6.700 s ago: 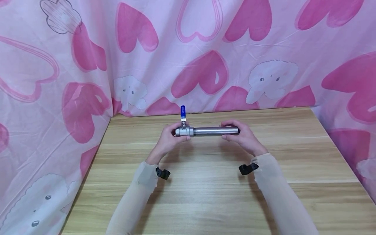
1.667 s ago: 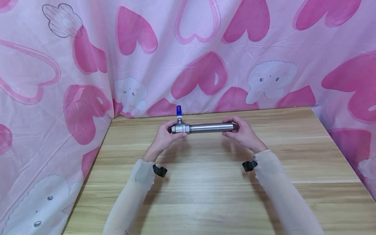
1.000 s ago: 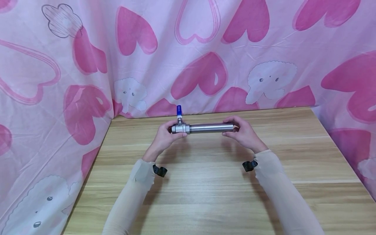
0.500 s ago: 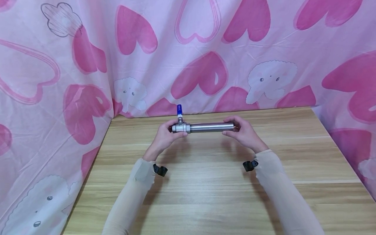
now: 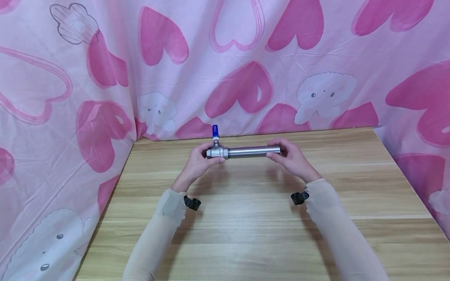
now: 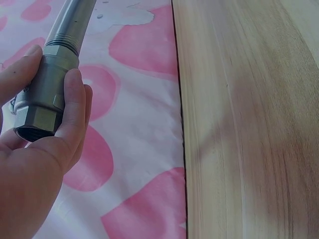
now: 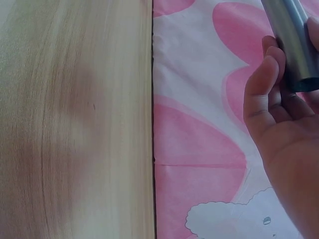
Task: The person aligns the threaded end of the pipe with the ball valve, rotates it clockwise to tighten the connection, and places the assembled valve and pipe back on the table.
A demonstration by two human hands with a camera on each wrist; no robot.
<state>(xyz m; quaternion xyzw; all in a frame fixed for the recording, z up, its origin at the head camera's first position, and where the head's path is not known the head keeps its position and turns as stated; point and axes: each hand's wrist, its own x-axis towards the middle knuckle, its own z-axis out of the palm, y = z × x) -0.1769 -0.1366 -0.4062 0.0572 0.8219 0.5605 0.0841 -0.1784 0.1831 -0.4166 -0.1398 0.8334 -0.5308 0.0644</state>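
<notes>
A metal ball valve (image 5: 216, 152) with a blue lever handle (image 5: 215, 131) pointing away is gripped by my left hand (image 5: 196, 164), thumb on the near side. A smooth steel pipe (image 5: 250, 151) runs from the valve's right end, level and in line with it. In the left wrist view, several threads (image 6: 61, 42) show where the pipe meets the valve's hex collar, and the opposite hex opening (image 6: 34, 130) faces the palm. My right hand (image 5: 295, 160) holds the far end of the pipe between thumb and fingers; its open end (image 7: 305, 83) shows in the right wrist view.
Both hands are above the rear part of a wood-grain table (image 5: 242, 234). Behind its back edge and along the sides hangs a pink curtain (image 5: 197, 93) with hearts. A small black camera mount sits on each wrist (image 5: 192, 203).
Since the oldest frame, both hands, the valve and the pipe have shifted slightly left and away. Lately the right fingers and thumb have shifted a little at the pipe's end; the left grip stays.
</notes>
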